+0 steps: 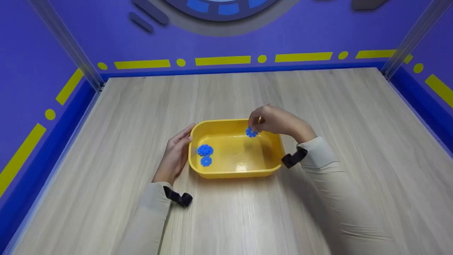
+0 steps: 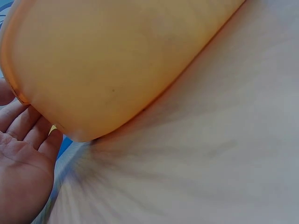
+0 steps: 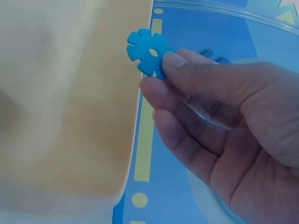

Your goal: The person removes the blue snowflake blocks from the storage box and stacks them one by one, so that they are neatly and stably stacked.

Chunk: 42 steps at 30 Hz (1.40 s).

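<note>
A yellow plastic tub [image 1: 233,173] stands on the table, its rounded end tilted into the left wrist view. My left hand [image 1: 175,152] holds the tub's left end, thumb at the rim and fingers along the outer wall. Between thumb and index finger, my right hand [image 1: 277,120] pinches a blue snowflake disc [image 3: 147,51], a flat notched round with a hole in its middle. That disc hangs over the tub's far right part. Several more blue snowflake discs [image 1: 205,150] lie at the tub's left end, some overlapping; one loose disc [image 1: 206,161] lies just nearer.
A light wood-grain table [image 1: 141,106] surrounds the tub. Purple-blue panels [image 1: 226,42] with yellow dashes wall it in at the back and both sides. A black wrist camera [image 1: 294,157] sits on the right sleeve, close to the tub's right wall.
</note>
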Tool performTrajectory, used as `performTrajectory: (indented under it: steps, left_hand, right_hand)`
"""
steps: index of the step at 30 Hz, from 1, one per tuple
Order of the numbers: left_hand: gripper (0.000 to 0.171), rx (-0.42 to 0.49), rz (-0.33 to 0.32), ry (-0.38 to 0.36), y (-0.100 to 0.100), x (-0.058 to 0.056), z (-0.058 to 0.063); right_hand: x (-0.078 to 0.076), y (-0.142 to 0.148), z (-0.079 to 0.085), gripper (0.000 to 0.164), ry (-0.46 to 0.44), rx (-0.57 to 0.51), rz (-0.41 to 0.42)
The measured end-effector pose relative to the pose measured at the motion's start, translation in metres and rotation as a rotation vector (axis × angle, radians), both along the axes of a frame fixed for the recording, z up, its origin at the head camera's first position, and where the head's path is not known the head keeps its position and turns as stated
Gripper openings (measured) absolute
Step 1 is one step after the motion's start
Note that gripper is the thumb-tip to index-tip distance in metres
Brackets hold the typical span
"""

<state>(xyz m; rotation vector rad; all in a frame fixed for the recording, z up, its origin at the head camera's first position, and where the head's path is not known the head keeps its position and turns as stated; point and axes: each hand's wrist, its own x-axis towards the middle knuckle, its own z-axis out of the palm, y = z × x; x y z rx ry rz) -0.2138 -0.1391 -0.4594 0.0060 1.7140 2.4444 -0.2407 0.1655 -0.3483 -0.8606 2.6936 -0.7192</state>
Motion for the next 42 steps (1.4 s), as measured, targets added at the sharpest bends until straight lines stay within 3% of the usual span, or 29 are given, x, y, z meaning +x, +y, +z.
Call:
performTrajectory:
  steps: [27,42]
  left_hand:
    - [0.05,0.027,-0.011,-0.003,-0.001,0.001,0.001]
    - [0.049,0.007,-0.012,0.01,-0.001,0.0,-0.001]
  right_hand:
    - [0.01,0.083,-0.016,0.011,0.058,-0.127,-0.219]
    - [0.018,0.114,-0.04,0.011,0.003,-0.169,-0.364]
